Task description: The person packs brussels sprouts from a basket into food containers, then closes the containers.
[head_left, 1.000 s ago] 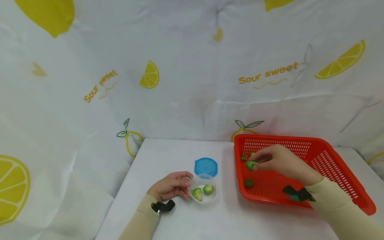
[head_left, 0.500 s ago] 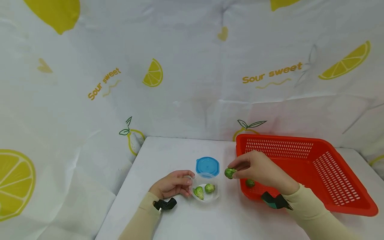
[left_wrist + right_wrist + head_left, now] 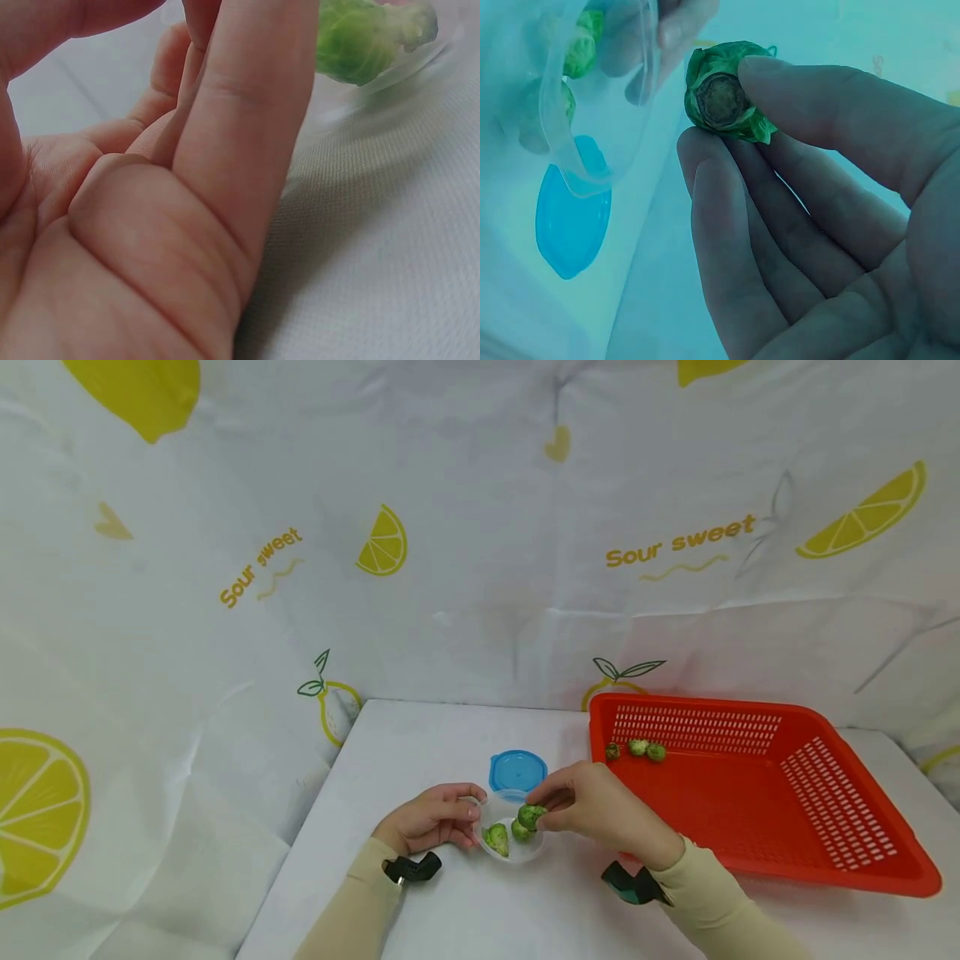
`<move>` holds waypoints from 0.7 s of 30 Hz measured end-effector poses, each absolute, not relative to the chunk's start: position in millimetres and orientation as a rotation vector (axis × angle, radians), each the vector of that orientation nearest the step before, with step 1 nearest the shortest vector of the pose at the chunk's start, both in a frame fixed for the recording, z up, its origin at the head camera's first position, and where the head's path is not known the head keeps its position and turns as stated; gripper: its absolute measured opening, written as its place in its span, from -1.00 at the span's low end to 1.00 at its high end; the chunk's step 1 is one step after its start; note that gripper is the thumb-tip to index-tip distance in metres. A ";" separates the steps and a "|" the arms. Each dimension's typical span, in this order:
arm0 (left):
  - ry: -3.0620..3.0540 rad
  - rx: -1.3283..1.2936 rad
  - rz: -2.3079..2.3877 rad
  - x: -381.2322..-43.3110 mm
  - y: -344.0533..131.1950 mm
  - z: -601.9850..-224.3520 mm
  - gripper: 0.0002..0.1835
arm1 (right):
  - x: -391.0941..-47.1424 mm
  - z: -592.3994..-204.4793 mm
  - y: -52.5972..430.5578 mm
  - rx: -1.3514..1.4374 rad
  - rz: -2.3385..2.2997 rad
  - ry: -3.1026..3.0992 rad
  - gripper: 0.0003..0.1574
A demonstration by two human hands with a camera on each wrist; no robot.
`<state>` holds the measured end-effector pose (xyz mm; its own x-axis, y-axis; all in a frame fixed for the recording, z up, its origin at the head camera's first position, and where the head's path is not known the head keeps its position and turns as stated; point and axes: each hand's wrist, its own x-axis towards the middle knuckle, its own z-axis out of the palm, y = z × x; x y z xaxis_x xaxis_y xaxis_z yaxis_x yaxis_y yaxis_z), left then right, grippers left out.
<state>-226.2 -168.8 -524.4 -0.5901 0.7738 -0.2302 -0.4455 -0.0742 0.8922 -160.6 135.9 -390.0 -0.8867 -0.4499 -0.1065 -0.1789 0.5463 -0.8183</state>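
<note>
Between thumb and fingertips my right hand (image 3: 607, 806) pinches a green Brussels sprout (image 3: 724, 94), its brown cut stem showing in the right wrist view. That sprout is over the right side of a small clear plastic tub (image 3: 513, 858). Two more Brussels sprouts lie inside the tub: one on the left (image 3: 497, 838) and one partly hidden behind the held sprout. My left hand (image 3: 435, 817) holds the tub by its left side, thumb at the rim. One sprout (image 3: 360, 41) shows through the clear wall in the left wrist view.
Just behind the tub lies a blue lid (image 3: 517, 771) on the white table (image 3: 420, 752). A red plastic basket (image 3: 750, 814) stands to the right, with three sprouts (image 3: 638, 747) in its far left corner. A lemon-printed cloth (image 3: 480, 568) hangs behind.
My right hand has carried the sprout leftward from inside the red basket to over the tub. The left hand has stayed at the tub's side.
</note>
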 end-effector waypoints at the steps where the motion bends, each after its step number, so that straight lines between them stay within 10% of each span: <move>1: 1.327 0.388 1.791 -226.3 -168.9 -524.2 -0.80 | -160.3 -391.5 133.4 -0.528 -1.260 2.481 -0.74; 21: 1.323 0.402 1.797 -225.4 -169.4 -524.3 -0.80 | -162.0 -406.8 105.2 -0.606 -1.128 2.519 -0.76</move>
<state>-225.4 -169.4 -524.3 -0.5900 0.7777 -0.2168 -0.4378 -0.0826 0.8953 -162.0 105.2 -406.8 -0.8608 -0.4970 -0.1098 -0.2491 0.5995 -0.7606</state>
